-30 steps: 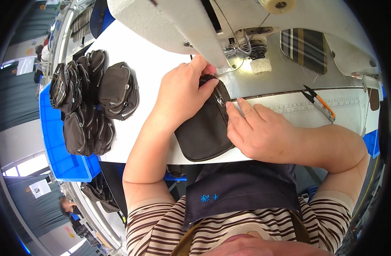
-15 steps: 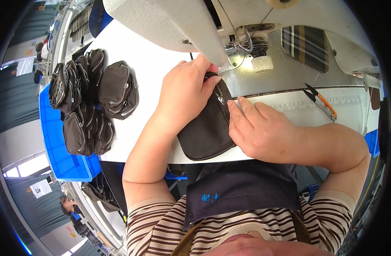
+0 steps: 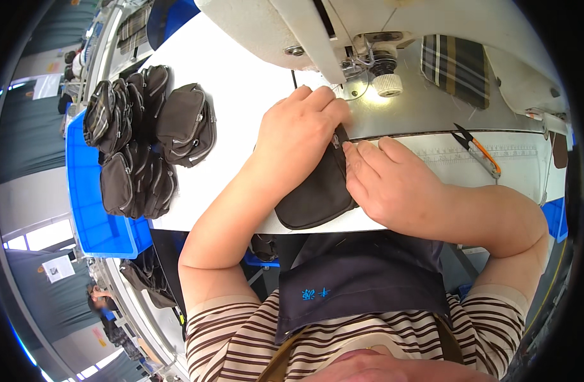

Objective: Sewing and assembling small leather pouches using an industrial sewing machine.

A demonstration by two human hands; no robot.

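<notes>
A dark brown zippered pouch [image 3: 314, 198] lies flat on the white table, its far end reaching toward the sewing machine's needle area [image 3: 354, 89]. My left hand [image 3: 303, 127] is closed over the pouch's far end, with the knuckles up and the fingertips partly hidden and blurred. Along the pouch's right edge, beside the zipper pull [image 3: 336, 141], my right hand [image 3: 394, 181] grips the fabric with its fingertips. Most of the zipper is hidden under my left hand.
Several finished-looking dark pouches [image 3: 185, 124] are piled at the left, by a blue bin [image 3: 88, 207]. Orange-handled thread snips [image 3: 478, 151] lie on a printed ruler strip [image 3: 518, 153] at the right. Plaid fabric [image 3: 456, 71] rests behind, under the machine arm [image 3: 432, 16].
My left hand has shifted forward and right, rolling over the pouch's far end and covering the zipper. The pouch has moved slightly away from me. My right hand keeps its place by the edge.
</notes>
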